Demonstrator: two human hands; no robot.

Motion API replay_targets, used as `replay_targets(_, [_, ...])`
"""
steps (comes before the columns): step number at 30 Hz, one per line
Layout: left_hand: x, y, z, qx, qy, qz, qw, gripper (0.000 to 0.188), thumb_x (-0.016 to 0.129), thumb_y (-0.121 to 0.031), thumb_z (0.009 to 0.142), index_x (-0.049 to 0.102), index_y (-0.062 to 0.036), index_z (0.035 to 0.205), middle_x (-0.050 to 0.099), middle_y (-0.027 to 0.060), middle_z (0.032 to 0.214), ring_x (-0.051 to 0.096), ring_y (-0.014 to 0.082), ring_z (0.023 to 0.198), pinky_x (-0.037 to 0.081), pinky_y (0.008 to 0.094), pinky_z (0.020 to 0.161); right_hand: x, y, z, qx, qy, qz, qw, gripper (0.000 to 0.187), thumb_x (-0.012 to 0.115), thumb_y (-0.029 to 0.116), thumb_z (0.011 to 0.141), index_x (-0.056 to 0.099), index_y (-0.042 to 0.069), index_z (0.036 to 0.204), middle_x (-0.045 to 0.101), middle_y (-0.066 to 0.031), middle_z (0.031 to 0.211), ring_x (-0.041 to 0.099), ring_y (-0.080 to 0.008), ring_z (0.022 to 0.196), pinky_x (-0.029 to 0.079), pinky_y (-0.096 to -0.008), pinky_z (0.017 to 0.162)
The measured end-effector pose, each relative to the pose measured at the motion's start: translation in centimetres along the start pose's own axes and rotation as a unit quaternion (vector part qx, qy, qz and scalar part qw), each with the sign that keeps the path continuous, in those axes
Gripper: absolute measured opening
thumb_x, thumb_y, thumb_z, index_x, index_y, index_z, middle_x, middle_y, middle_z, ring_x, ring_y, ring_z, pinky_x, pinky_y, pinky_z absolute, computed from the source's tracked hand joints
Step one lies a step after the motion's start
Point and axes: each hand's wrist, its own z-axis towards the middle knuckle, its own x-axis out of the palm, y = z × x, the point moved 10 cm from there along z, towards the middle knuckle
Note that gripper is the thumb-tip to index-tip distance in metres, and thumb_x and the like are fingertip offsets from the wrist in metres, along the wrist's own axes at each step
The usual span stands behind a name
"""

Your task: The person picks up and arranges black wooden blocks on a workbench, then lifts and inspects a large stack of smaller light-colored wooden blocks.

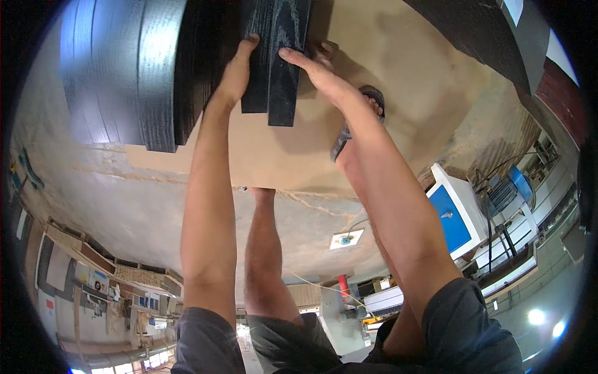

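Head view: a red-marked panel (50,303) at lower left is too small to read. Two black, grained boards (283,93) lie upper centre between left hand (235,73) and right hand (319,73), thumbs on them; I cannot tell the mostly hidden fingers' grip.

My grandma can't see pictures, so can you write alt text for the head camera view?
A person's left hand and right hand hold two black boards side by side. More black boards stand at the upper left, and a sandalled foot rests on a tan sheet nearby.
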Motion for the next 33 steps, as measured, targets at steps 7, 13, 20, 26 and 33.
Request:
replay_targets(7, [0.1, -0.1, -1.0, -0.032, 0.021, 0.072, 0.997, 0.087, 0.058, -0.061, 0.102, 0.053, 0.0079, 0.156, 0.058, 0.0277, 0.156, 0.053, 0.0363, 0.147, 0.034, 0.0387, 0.125, 1.6, 0.0, 1.0, -0.044, 0.017, 0.112, 0.993, 0.092, 0.071, 0.066, 0.097, 0.048, 0.005, 0.162, 0.053, -0.0114, 0.161, 0.044, -0.0255, 0.15, 0.029, -0.0431, 0.128])
replay_targets(13, [-4.2, -3.9, -14.1, 0.154, -0.195, 0.143, 0.958, 0.062, 0.065, -0.031, 0.107, 0.054, 0.0086, 0.153, 0.058, 0.03, 0.155, 0.053, 0.042, 0.147, 0.037, 0.0451, 0.125, 4.4, 2.7, 1.4, -0.089, -0.008, 0.123, 0.988, 0.087, 0.072, 0.063, 0.098, 0.052, 0.004, 0.158, 0.061, -0.0101, 0.152, 0.054, -0.0244, 0.14, 0.036, -0.0391, 0.124])
replay_targets(20, [-3.7, 7.1, -22.9, 0.071, -0.273, -0.109, 0.953, 0.067, 0.057, -0.033, 0.112, 0.037, 0.003, 0.166, 0.046, 0.023, 0.167, 0.043, 0.0348, 0.154, 0.033, 0.047, 0.128, 7.0, 3.3, 4.0, -0.103, -0.057, 0.144, 0.983, 0.101, 0.073, 0.065, 0.097, 0.036, 0.001, 0.166, 0.043, -0.023, 0.166, 0.043, -0.0323, 0.151, 0.037, -0.0439, 0.125])
replay_targets(26, [-1.8, 15.2, -13.6, -0.037, -0.236, -0.508, 0.828, 0.08, 0.036, -0.056, 0.113, 0.03, 0.0001, 0.169, 0.039, 0.0169, 0.172, 0.035, 0.0327, 0.158, 0.024, 0.0486, 0.134, 2.7, 1.2, 4.4, -0.067, -0.079, 0.175, 0.979, 0.108, 0.061, 0.082, 0.096, 0.04, 0.003, 0.166, 0.046, -0.0139, 0.167, 0.037, -0.0301, 0.155, 0.028, -0.0559, 0.129])
replay_targets(33, [-3.2, 10.8, -8.0, 0.064, -0.21, -0.608, 0.763, 0.082, 0.037, -0.071, 0.108, 0.052, -0.0099, 0.16, 0.047, 0.0099, 0.17, 0.04, 0.0297, 0.157, 0.023, 0.0425, 0.135, -7.9, 3.5, 1.9, -0.049, -0.266, -0.304, 0.913, 0.078, 0.04, 0.061, 0.103, 0.05, 0.002, 0.153, 0.051, -0.0172, 0.161, 0.039, -0.0318, 0.155, 0.028, -0.0514, 0.13])
